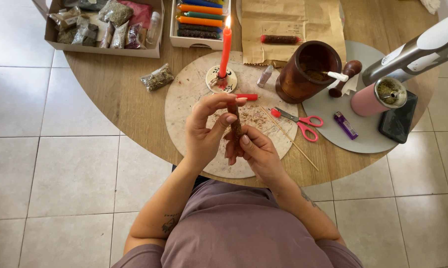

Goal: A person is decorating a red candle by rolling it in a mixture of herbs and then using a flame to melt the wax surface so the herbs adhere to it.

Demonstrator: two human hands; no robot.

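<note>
Over a pale round board (184, 99), both my hands hold one dark herb-coated candle stick (235, 124) upright. My left hand (206, 131) pinches its upper part between thumb and fingers. My right hand (253, 151) grips its lower end. Crumbs of dried herb lie scattered on the board under my hands. Just behind my fingers a lit red candle (226, 47) stands in a small round holder (221, 80), and a short red stick (247, 97) lies flat.
Red-handled scissors (303, 122), a thin wooden skewer (289, 139), a purple lighter (345, 125), a brown wooden mortar (305, 69) with pestle (347, 75), a pink cup (377, 97) and a dark phone (398, 119) sit to the right. Boxes of herb bags (102, 27) and coloured candles (200, 17) stand at the back.
</note>
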